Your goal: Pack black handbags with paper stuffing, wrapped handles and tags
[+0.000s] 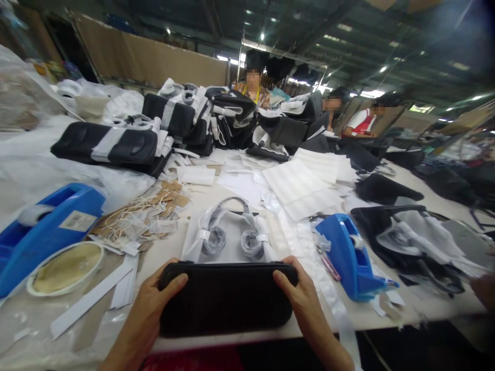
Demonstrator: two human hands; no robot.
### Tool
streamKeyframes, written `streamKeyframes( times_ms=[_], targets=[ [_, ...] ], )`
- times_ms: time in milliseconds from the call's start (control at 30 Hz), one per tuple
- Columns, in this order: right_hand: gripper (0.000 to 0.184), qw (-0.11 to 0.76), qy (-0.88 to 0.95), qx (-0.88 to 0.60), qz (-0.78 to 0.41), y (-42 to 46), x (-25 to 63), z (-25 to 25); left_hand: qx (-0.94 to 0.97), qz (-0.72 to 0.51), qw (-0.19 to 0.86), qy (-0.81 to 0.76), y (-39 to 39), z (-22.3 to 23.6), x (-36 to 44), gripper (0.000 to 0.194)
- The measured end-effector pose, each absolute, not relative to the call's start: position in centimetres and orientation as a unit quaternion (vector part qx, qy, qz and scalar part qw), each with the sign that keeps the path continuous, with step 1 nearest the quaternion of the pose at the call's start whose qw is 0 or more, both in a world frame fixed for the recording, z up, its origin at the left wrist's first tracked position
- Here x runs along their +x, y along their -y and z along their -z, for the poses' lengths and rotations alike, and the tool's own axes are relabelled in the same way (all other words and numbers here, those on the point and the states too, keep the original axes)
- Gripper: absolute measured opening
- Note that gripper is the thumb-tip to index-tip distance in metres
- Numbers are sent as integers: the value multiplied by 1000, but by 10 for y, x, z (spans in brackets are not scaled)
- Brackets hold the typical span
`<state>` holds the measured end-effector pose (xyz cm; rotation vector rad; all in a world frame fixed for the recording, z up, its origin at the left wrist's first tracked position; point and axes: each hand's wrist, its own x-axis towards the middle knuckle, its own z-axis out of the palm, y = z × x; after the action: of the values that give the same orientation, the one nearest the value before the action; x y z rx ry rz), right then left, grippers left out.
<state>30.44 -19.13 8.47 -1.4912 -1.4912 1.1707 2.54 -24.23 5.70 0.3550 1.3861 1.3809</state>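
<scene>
A black handbag [228, 299] lies at the table's front edge, its dark flat base turned toward me. My left hand [160, 293] grips its left end, thumb pressed on the near face. At the opposite end my right hand [296, 291] holds it the same way. Behind the base, the bag's wrapped handle [230, 201] arches up over pale sheeting. Two coiled straps in clear film [214, 241] sit below the handle, fastened with white bands. The fingers behind the bag are mostly hidden.
Blue tape dispensers stand left [75, 206] and right [342, 252]. Tagged strings [154, 211], a shallow bowl [65, 270] and paper strips lie leftward. White foam sheets [305, 180] and stacked black bags [108, 144] fill the back. A pink-handled tool [328, 264] lies right. Several people work beyond.
</scene>
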Motion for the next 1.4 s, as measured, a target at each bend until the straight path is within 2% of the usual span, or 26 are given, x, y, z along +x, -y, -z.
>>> streamKeyframes(
  times_ms=[167,333,433,600,667,733,767,867,967,1067,1133,1167,1267,1400],
  targets=[
    [38,393,552,-596,-431,185,297,-66,185,-588,503,-606,236,-46,32,49],
    [39,394,550,-617,-402,174,294,-52,244,-571,443,-647,231,-42,35,44],
    [38,385,576,-625,-360,168,293,-49,363,-523,304,-708,227,-38,28,40],
    [31,387,616,-610,-314,166,290,-54,517,-406,91,-748,221,-41,17,49],
    [29,378,624,-610,-309,168,288,-56,565,-357,-22,-743,220,-48,22,46],
    [28,369,634,-608,-303,169,287,-57,645,-294,-111,-697,217,-54,33,32],
    [28,365,640,-607,-298,169,287,-57,701,-264,-129,-650,215,-55,39,37],
    [27,335,662,-611,-276,166,289,-57,831,-215,-97,-505,209,-50,51,68],
    [23,250,711,-620,-216,164,290,-67,842,-217,-67,-489,204,-41,53,74],
    [15,198,765,-611,-50,167,276,-91,839,-217,-60,-495,203,-39,50,75],
    [25,220,807,-547,28,170,256,-105,838,-218,-57,-497,202,-41,51,75],
    [29,235,836,-495,31,171,244,-108,836,-221,-54,-499,202,-41,52,72],
    [24,245,892,-379,-36,167,207,-96,824,-251,-57,-505,203,-38,55,56],
    [19,230,871,-431,-47,156,181,-57,806,-311,-53,-501,205,-36,51,42]
  ],
)
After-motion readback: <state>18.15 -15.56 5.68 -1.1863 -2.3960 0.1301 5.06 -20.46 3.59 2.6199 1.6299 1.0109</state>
